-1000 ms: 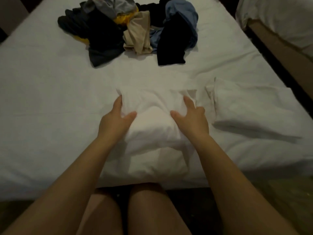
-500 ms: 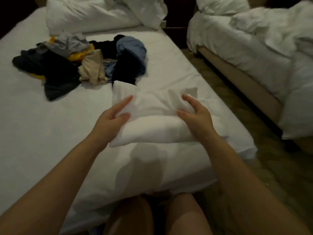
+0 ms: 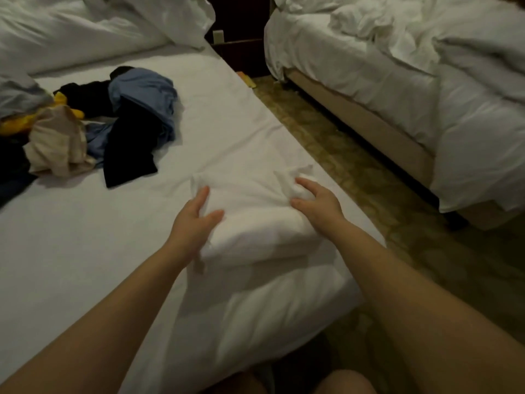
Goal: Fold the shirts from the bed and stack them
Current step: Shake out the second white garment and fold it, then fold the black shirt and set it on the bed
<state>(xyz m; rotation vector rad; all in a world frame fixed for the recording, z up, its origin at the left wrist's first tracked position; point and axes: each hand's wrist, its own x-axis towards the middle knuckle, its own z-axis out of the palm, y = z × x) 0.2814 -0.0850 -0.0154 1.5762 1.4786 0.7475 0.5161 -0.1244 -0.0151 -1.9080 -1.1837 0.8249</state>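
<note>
A folded white shirt [image 3: 250,200] lies near the right corner of the white bed [image 3: 85,251], on top of another folded white piece [image 3: 264,248] whose edge shows below it. My left hand [image 3: 196,220] grips the shirt's left edge, thumb on top. At the right edge my right hand [image 3: 315,200] pinches bunched fabric between thumb and fingers. Farther back on the left sits a heap of unfolded shirts [image 3: 127,123] in black, blue, beige and yellow.
White pillows and a duvet [image 3: 99,21] lie at the head of the bed. A patterned carpet aisle [image 3: 355,166] separates this bed from a second bed [image 3: 412,81] with rumpled white bedding. A dark nightstand [image 3: 238,32] stands between them. My knees show at the bottom.
Both hands lifted the folded white shirt from in front of me, carried it to the right and set it down on the folded piece by the bed's corner. The view turned right.
</note>
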